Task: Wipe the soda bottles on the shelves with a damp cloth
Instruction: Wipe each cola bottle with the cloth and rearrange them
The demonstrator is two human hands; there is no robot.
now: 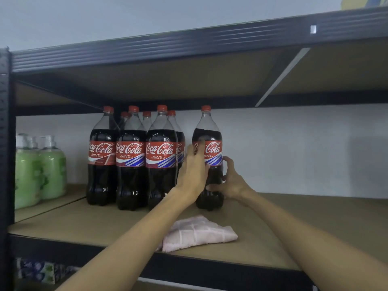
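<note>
Both forearms (130,238) reach up and forward over the front rail and converge on one landmark: the lone Coca-Cola bottle (207,133), upright on the shelf board (315,223).

Far to its left stand green pump soap bottles (42,169), which are no part of your task. Nearer on its left, separated from it by a gap, the packed Coca-Cola bottles (131,156) stand in rows with labels forward.

Your left hand (194,175) fills that gap. The wrist is straight, the back of the hand faces you, and the fingers are extended and laid flat up the lone bottle's left side across the label. Judgement: this hand steadies rather than grips.

In front of the lone bottle, closer to you, lies the folded pink cloth (199,233). It is in neither hand, so no wiping is under way.

On the lone bottle's right, your right hand (230,181) is cocked at the wrist. Its fingers curl round the lower body and the thumb lies across the front. Judgement: a two-handed hold suits a full, heavy bottle, and standing apart from the group leaves every side of it reachable.
</note>
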